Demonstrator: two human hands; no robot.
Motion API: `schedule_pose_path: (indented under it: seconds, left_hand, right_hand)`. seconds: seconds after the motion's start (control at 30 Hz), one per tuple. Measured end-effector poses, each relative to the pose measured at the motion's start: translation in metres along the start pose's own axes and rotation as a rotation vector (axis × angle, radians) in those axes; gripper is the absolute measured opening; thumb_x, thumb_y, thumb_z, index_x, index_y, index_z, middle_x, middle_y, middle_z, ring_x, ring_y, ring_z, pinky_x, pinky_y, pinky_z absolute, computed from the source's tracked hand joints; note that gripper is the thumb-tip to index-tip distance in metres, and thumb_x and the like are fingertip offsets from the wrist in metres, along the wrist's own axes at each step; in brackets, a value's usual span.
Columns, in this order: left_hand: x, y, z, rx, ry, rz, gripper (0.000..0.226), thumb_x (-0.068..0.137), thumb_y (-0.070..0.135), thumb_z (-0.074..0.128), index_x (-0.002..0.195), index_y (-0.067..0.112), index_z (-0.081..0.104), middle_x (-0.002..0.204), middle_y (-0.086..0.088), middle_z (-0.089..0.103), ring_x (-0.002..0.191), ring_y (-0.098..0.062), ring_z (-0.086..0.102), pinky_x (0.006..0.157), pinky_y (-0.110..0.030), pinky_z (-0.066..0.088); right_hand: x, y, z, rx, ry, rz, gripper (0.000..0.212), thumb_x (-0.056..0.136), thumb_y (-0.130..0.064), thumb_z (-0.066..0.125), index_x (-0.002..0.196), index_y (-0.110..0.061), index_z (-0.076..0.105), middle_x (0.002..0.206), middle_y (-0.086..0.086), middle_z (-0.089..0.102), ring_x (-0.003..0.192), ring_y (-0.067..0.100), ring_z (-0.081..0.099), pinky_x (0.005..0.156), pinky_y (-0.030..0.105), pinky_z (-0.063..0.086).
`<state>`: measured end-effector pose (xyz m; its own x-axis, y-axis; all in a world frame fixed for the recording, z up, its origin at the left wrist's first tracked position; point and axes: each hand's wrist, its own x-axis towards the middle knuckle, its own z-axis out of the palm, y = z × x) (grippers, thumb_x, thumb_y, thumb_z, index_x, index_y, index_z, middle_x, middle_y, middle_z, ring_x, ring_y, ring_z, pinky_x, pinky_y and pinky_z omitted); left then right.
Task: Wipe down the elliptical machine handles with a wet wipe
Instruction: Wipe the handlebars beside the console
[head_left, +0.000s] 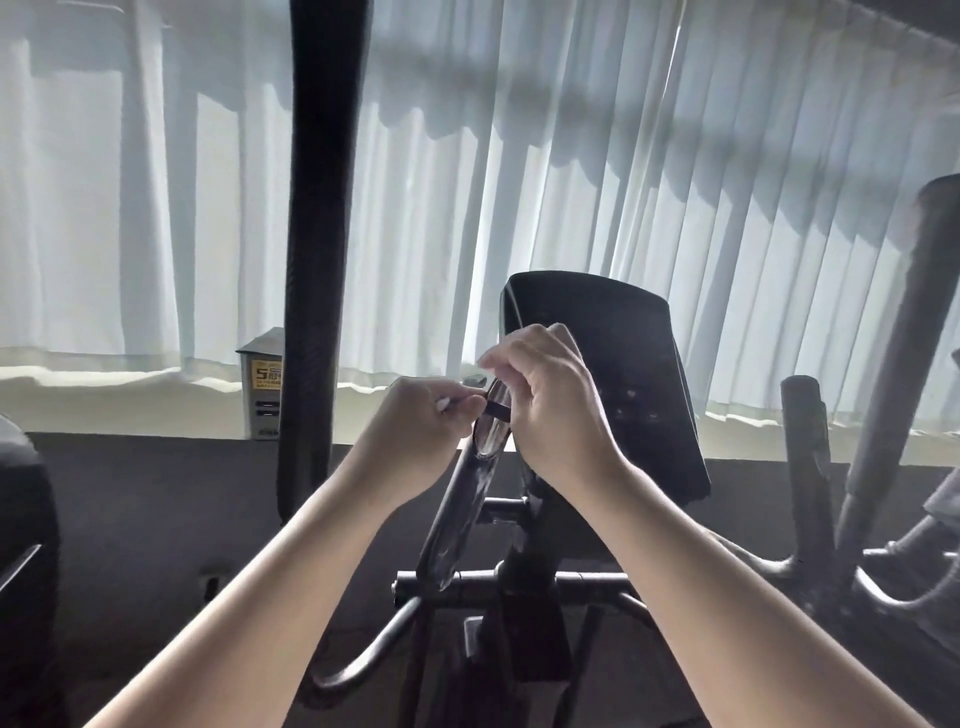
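In the head view both hands are raised together in front of the console. They share a long, dark, glossy sleeve that I take to be the wipe packet. The right hand has its fingers curled round the packet's top end. The left hand, touching it from the left, pinches a small dark tab at that same end. The rest of the packet hangs slack below the hands. This grip looks made for tearing: one hand steadies while the other pulls the corner away, so opening seems to be the step in hand. No wipe is clearly out; a pale speck at the left fingertips is too small to tell.

The left handle rises just beyond and left of the left hand, and the right handle stands well off to the right of the right hand. Neither is touched, so wiping is not yet begun.
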<state>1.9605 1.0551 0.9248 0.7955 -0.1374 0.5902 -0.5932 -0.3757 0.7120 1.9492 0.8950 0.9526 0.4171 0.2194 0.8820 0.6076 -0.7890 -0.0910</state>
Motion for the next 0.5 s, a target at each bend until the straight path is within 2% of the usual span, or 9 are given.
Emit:
schedule_pose_path:
  seconds: [0.07, 0.13, 0.17, 0.23, 0.3, 0.4, 0.5]
  left_hand:
    - [-0.003, -0.004, 0.0, -0.013, 0.003, 0.001, 0.017, 0.102, 0.025, 0.064, 0.101, 0.026, 0.081, 0.075, 0.012, 0.075, 0.074, 0.001, 0.068, 0.065, -0.008, 0.048]
    - [-0.006, -0.009, -0.002, -0.025, -0.018, 0.011, 0.02, 0.101, 0.023, 0.066, 0.089, 0.031, 0.079, 0.072, 0.013, 0.074, 0.069, -0.004, 0.068, 0.061, -0.015, 0.048]
    - [-0.008, -0.012, -0.003, -0.031, -0.042, 0.018, 0.022, 0.101, 0.02, 0.067, 0.087, 0.032, 0.079, 0.071, 0.017, 0.073, 0.069, 0.0, 0.067, 0.06, -0.012, 0.046]
    - [-0.012, -0.015, -0.005, -0.042, -0.072, 0.013, 0.024, 0.1, 0.014, 0.066, 0.09, 0.033, 0.078, 0.07, 0.025, 0.071, 0.068, 0.008, 0.066, 0.061, -0.005, 0.043]
    - [-0.016, -0.015, -0.005, -0.054, -0.076, -0.021, 0.023, 0.101, 0.015, 0.064, 0.096, 0.032, 0.078, 0.067, 0.026, 0.07, 0.057, 0.01, 0.061, 0.053, -0.003, 0.039]
    - [-0.018, -0.016, -0.005, -0.061, -0.062, -0.065, 0.023, 0.101, 0.017, 0.062, 0.099, 0.032, 0.079, 0.064, 0.025, 0.07, 0.04, 0.006, 0.051, 0.041, -0.005, 0.032]
    - [-0.019, -0.019, -0.005, -0.078, -0.057, -0.089, 0.026, 0.101, 0.016, 0.062, 0.101, 0.034, 0.08, 0.073, 0.02, 0.075, 0.039, 0.0, 0.049, 0.04, -0.013, 0.034]
  right_hand:
    - [-0.018, 0.0, 0.012, 0.11, 0.137, 0.01, 0.018, 0.092, 0.011, 0.068, 0.094, -0.005, 0.077, 0.095, 0.003, 0.068, 0.095, 0.022, 0.06, 0.082, 0.03, 0.052]
    - [-0.041, -0.005, 0.028, 0.15, 0.183, -0.014, 0.027, 0.086, 0.02, 0.068, 0.091, -0.005, 0.076, 0.094, 0.001, 0.067, 0.091, 0.021, 0.06, 0.08, 0.03, 0.051]
    - [-0.054, -0.008, 0.034, 0.153, 0.183, -0.031, 0.03, 0.085, 0.022, 0.068, 0.091, -0.006, 0.076, 0.095, 0.001, 0.067, 0.091, 0.02, 0.06, 0.082, 0.028, 0.051]
    - [-0.068, -0.009, 0.036, 0.165, 0.19, -0.062, 0.031, 0.083, 0.024, 0.069, 0.092, -0.005, 0.077, 0.096, 0.002, 0.068, 0.091, 0.019, 0.061, 0.083, 0.027, 0.051]
    - [-0.054, -0.001, 0.03, 0.176, 0.237, -0.068, 0.024, 0.086, 0.019, 0.071, 0.093, -0.002, 0.078, 0.094, 0.004, 0.07, 0.089, 0.022, 0.064, 0.079, 0.034, 0.054]
    - [-0.012, 0.007, 0.014, 0.187, 0.308, 0.015, 0.014, 0.089, 0.011, 0.074, 0.092, -0.002, 0.079, 0.093, 0.004, 0.073, 0.09, 0.023, 0.067, 0.081, 0.037, 0.057]
    - [0.0, 0.007, 0.008, 0.151, 0.281, 0.007, 0.014, 0.088, 0.008, 0.076, 0.092, -0.005, 0.08, 0.093, 0.0, 0.075, 0.091, 0.021, 0.066, 0.084, 0.033, 0.056]
